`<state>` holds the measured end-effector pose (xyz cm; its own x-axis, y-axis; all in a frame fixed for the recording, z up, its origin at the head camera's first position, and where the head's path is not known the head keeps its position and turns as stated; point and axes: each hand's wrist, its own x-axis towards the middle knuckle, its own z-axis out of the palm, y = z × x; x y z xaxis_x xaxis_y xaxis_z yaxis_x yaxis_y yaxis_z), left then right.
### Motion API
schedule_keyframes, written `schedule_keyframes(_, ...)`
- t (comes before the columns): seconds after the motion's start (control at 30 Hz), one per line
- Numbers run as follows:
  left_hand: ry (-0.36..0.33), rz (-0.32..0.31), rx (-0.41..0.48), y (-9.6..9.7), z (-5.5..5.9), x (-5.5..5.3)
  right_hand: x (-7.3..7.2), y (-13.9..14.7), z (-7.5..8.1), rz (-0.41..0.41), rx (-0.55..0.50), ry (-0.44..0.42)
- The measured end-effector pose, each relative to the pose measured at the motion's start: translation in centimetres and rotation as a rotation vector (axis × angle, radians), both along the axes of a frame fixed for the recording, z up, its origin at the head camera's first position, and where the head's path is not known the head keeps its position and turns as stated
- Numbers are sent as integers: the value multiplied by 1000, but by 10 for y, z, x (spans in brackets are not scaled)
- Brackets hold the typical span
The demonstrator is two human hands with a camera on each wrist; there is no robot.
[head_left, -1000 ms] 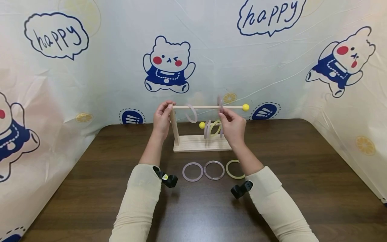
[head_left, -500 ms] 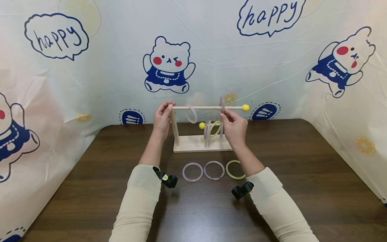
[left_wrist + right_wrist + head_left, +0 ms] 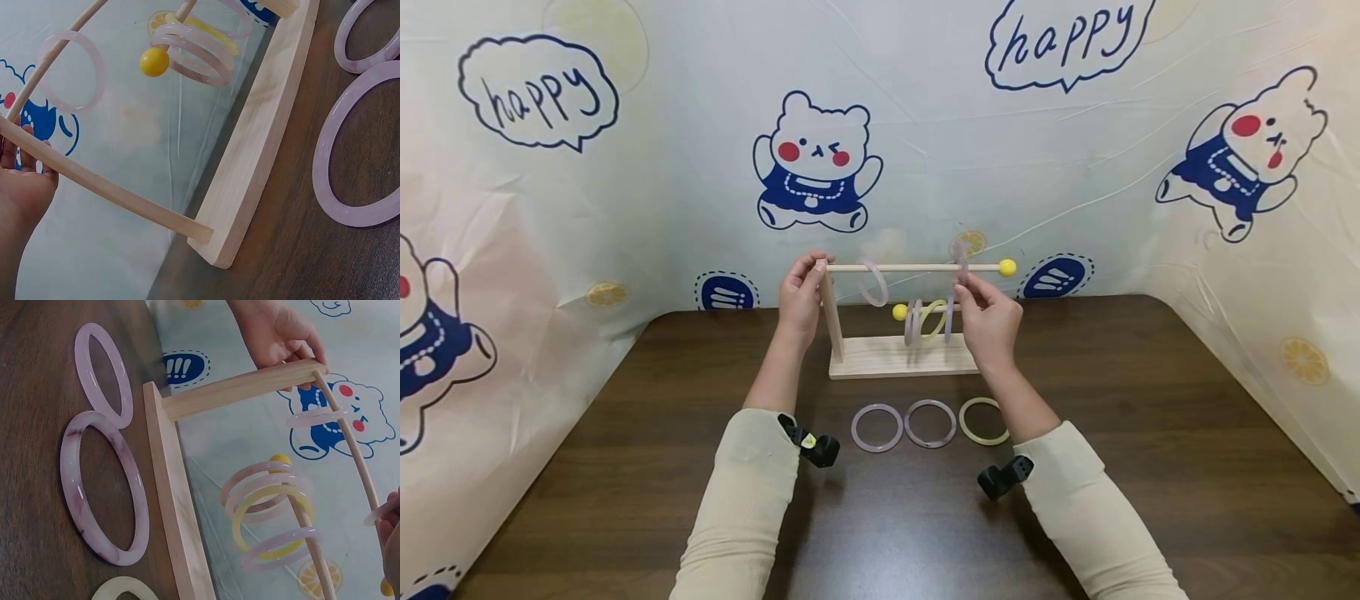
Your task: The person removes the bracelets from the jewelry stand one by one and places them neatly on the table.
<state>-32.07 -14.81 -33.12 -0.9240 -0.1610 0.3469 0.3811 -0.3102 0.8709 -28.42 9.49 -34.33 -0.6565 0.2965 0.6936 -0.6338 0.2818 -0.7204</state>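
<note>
My left hand (image 3: 801, 304) grips the top of the upright post (image 3: 832, 317) of a wooden bangle stand, where the upper rod (image 3: 917, 267) begins. With thumb and fingertips, my right hand (image 3: 992, 321) pinches a pale purple bangle (image 3: 962, 258) that is threaded on this rod, a short way from its yellow end ball (image 3: 1007, 267). Another pale pink bangle (image 3: 100, 72) hangs on the rod nearer the left hand. Below, a shorter rod (image 3: 315, 556) carries several bangles, among them a yellow one (image 3: 239, 531) and a purple one (image 3: 275, 560).
On the dark wooden table (image 3: 700, 500), two purple bangles (image 3: 854, 433) (image 3: 142, 512) and a pale yellow bangle (image 3: 964, 429) lie in a row before the stand's base (image 3: 887, 358). A printed cloth (image 3: 700, 167) hangs behind the table.
My right hand has slid the pinched bangle a little to the right along the upper rod, toward the yellow ball. The left hand has kept its grip on the post.
</note>
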Motion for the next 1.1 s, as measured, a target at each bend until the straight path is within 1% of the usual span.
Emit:
schedule_keyframes(0.1,-1,-1,2,0,0,1,-1,2,-2,-10,-9,8)
schedule_keyframes(0.33,-9,-1,8,1,0,1,1,7,0,-51,-13,-7)
schedule_keyframes(0.57,-15,8,-1,0,1,0,1,11,-1,-53,-44,-23)
schedule_keyframes(0.7,-19,15,-14,0,0,0,2,12,0,-50,-54,-16)
schedule_keyframes(0.93,-9,0,5,0,0,1,27,5,21,-76,-29,-34)
schedule_keyframes(1.1,-6,-9,18,0,1,1,29,6,22,-83,-27,-41)
